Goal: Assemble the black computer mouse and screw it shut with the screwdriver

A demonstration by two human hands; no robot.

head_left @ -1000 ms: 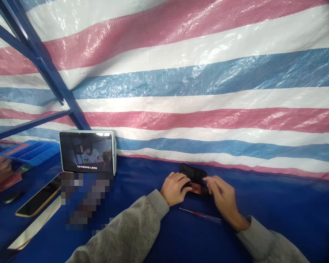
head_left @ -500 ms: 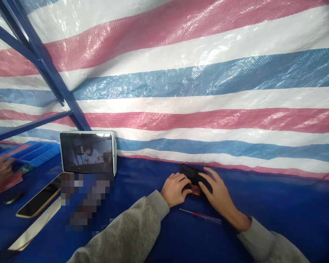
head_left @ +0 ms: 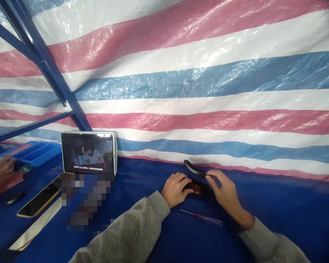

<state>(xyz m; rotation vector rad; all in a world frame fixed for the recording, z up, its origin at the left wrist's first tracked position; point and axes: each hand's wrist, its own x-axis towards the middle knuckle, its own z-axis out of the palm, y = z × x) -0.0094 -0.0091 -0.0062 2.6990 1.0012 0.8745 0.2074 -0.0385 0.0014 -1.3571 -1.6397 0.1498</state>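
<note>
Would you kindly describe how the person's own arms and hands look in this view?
The left hand and right hand are both ungloved. The arms wear long, soft-looking grey sleeves: the left sleeve looks faintly mottled and ends in a cuff at the wrist; the right sleeve matches in colour.

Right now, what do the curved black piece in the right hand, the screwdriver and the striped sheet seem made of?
Curved black piece: probably hard plastic, smooth with a slight sheen along its edge.
Screwdriver: handle likely clear plastic, being see-through; thin, pale shaft likely metal.
Striped sheet: looks like woven plastic, glossy, with a fine grid texture and bright glints.
</note>
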